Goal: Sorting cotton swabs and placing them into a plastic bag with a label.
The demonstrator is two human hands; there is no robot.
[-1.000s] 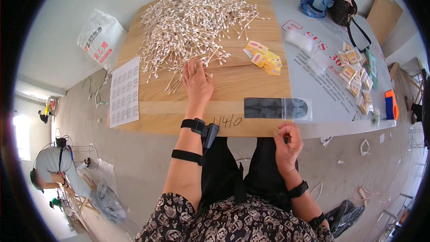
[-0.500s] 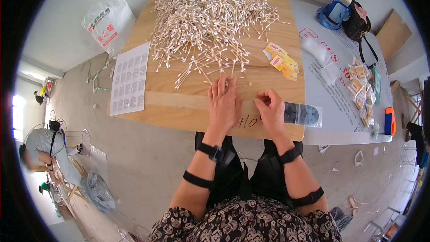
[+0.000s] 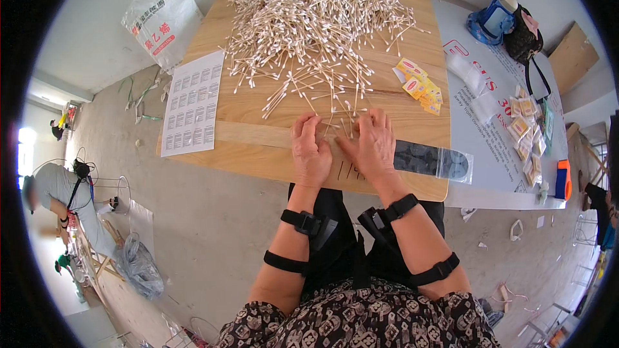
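Observation:
A large heap of cotton swabs (image 3: 316, 26) covers the far part of the wooden table (image 3: 258, 138), and some lie loose toward me. My left hand (image 3: 311, 151) rests at the near edge of these, its fingers curled and pressed to the thumb; whatever they hold is hidden. Close by on the right, my right hand (image 3: 374, 145) has its thumb stretched left, apart from its bent fingers. A few loose swabs (image 3: 342, 121) lie between the two hands, near the fingertips. Handwritten marks on the tabletop are partly covered by my right hand.
A printed sheet (image 3: 192, 106) lies at the left edge. Yellow packets (image 3: 419, 87) and a dark zip bag (image 3: 429, 161) lie to the right. The grey side surface holds small filled bags (image 3: 525, 132), an orange-and-blue tape roll (image 3: 563, 180) and bags (image 3: 519, 32). A person (image 3: 61, 187) bends at far left.
My right hand has moved left and forward, beside the left hand. My left hand has drawn back slightly from the swabs, its fingers more curled. The whole view has shifted a little.

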